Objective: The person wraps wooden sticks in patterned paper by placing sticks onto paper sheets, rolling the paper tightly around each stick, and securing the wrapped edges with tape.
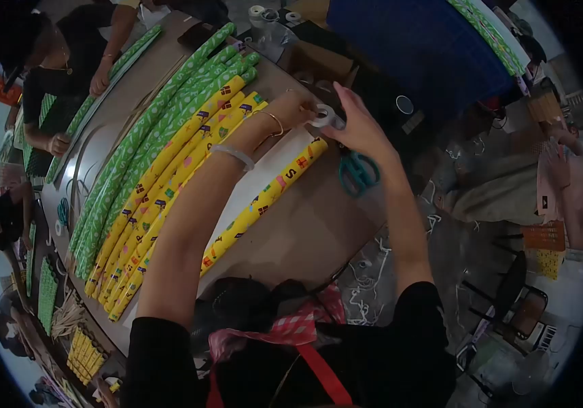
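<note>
Nearest us, the loose yellow roll [262, 207] lies beside a white sheet [276, 166]. Right of its far end: teal scissors [359, 175], presumably parked within reach. Just past that end, our left hand [297, 109] narrowly pinches a tape roll [323, 116]; our right hand [361, 127], spread wide, apparently steadies it, firmness we cannot tell. Left of the loose yellow roll, beyond: green rolls [149, 132], packed parallel, probably saving space.

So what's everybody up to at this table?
The person wearing the camera has both the left hand and right hand at a small roll of tape, above one end of a yellow patterned roll. Teal-handled scissors lie close by. More yellow rolls and green rolls lie side by side on the table. Across it, a co-worker's hand is at another green roll.
</note>
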`<action>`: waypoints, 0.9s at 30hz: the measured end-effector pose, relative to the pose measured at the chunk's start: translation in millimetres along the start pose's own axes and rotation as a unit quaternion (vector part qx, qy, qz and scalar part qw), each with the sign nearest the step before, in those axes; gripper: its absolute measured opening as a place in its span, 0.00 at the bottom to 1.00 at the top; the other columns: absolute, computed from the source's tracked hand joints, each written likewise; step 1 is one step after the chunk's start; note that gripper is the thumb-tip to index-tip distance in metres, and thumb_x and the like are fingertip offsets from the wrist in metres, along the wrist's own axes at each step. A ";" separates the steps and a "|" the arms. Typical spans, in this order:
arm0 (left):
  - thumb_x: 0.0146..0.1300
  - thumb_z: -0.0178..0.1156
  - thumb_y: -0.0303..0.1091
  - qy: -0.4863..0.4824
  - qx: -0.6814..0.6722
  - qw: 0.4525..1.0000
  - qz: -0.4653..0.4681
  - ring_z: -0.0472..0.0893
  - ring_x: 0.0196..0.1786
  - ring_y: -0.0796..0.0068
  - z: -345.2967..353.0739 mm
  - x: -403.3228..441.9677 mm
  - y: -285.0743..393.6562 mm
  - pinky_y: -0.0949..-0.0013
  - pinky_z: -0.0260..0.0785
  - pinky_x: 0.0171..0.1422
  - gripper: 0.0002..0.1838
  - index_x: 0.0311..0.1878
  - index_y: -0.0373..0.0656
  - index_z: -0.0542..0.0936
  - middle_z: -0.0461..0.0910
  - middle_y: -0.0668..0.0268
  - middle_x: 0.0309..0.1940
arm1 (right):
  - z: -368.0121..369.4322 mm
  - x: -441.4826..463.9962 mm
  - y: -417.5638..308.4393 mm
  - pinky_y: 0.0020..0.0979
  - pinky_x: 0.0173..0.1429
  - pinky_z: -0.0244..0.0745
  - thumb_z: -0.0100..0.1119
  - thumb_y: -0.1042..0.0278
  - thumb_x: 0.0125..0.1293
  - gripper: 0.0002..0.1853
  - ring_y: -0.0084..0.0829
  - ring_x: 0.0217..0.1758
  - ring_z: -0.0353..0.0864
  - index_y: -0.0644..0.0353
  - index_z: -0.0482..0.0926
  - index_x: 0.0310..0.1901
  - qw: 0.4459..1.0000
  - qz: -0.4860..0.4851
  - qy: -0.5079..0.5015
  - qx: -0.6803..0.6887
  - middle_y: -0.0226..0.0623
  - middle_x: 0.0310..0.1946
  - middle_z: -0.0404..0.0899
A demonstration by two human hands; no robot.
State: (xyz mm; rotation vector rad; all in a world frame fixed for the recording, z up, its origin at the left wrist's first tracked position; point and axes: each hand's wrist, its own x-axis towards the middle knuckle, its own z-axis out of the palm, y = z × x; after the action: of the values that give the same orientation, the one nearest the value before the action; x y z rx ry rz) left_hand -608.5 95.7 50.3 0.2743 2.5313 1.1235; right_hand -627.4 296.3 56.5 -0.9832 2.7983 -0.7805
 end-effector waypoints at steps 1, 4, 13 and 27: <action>0.60 0.57 0.39 0.042 0.011 0.996 0.078 0.78 0.36 0.69 1.3 2.0 -6.8 0.68 0.70 0.41 0.14 0.44 0.40 0.77 0.79 0.59 0.37 | -16.7 -17.2 -15.2 0.40 0.60 0.66 0.63 0.60 0.53 0.40 0.48 0.62 0.65 0.55 0.54 0.66 0.998 0.023 0.017 0.049 0.51 0.62 0.59; 0.58 0.57 0.37 0.062 0.054 0.991 0.104 0.77 0.41 0.62 11.7 3.1 -4.4 0.65 0.69 0.46 0.13 0.42 0.40 0.78 0.76 0.58 0.37 | -3.7 -38.1 0.2 0.39 0.57 0.68 0.58 0.69 0.57 0.31 0.49 0.58 0.68 0.56 0.60 0.63 0.995 -0.018 0.048 0.084 0.52 0.58 0.64; 0.51 0.64 0.47 0.059 0.269 0.959 0.062 0.75 0.44 0.55 27.8 17.9 16.4 0.60 0.68 0.48 0.19 0.36 0.39 0.80 0.73 0.53 0.41 | -12.9 -89.5 -15.9 0.41 0.48 0.71 0.63 0.67 0.54 0.22 0.47 0.46 0.72 0.63 0.68 0.48 0.985 0.114 -0.048 -0.118 0.48 0.42 0.69; 0.57 0.62 0.41 0.056 -0.111 0.991 0.046 0.75 0.33 0.78 0.2 -26.0 -6.2 0.73 0.70 0.39 0.16 0.40 0.36 0.79 0.80 0.64 0.29 | -52.8 -78.2 21.3 0.37 0.54 0.69 0.62 0.60 0.52 0.36 0.43 0.50 0.74 0.57 0.63 0.64 0.993 0.055 -0.103 0.032 0.47 0.49 0.73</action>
State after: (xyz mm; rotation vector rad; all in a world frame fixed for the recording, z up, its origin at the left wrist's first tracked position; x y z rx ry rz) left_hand -584.8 83.5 51.9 0.2767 2.4809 1.4817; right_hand -589.7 380.8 84.6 -0.8382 2.6096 -0.7070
